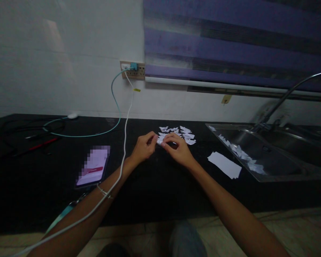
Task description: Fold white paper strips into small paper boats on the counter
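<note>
My left hand [143,146] and my right hand [178,148] meet over the black countertop [155,185], fingers pinched together on a small white piece of paper [159,141]. Just behind them lies a cluster of several small folded white paper shapes [180,134]. A flat white paper sheet [224,164] rests to the right of my right hand, near the sink.
A lit phone [93,167] lies left of my left forearm. A white cable [125,132] and a teal cable [115,96] run from the wall socket [132,69]. A steel sink [267,167] holding paper scraps [240,152] is at right, with a faucet [289,94].
</note>
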`<state>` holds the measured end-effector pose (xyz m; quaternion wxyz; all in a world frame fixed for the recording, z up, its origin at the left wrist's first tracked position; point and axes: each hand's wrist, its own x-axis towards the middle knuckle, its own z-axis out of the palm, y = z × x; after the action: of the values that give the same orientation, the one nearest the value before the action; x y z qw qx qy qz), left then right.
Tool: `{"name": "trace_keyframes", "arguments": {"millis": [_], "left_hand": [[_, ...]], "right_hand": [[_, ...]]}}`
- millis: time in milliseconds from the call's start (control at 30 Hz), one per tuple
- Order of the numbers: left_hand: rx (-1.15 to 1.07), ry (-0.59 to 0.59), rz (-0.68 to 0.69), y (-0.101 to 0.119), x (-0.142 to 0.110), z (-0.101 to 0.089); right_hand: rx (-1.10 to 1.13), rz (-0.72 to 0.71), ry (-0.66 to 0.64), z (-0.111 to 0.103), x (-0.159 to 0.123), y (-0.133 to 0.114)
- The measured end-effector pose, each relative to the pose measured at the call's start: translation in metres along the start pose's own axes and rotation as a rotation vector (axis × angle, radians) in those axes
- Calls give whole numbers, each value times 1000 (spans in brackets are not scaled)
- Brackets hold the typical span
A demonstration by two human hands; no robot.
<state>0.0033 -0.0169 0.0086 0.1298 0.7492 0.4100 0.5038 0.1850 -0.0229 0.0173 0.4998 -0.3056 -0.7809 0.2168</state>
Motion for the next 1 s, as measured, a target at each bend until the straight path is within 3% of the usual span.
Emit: {"name": "trace_keyframes", "arguments": {"millis": [333, 500, 767, 1000], "left_hand": [[-15, -26, 26, -4, -1, 5], [-108, -85, -10, -4, -1, 3], [61, -166, 77, -6, -2, 3], [80, -134, 39, -8, -1, 8]], "right_hand": [[131, 216, -225, -1, -2, 10], [21, 143, -205, -1, -2, 9], [-209, -68, -241, -2, -4, -1], [-145, -46, -218, -1, -6, -4]]}}
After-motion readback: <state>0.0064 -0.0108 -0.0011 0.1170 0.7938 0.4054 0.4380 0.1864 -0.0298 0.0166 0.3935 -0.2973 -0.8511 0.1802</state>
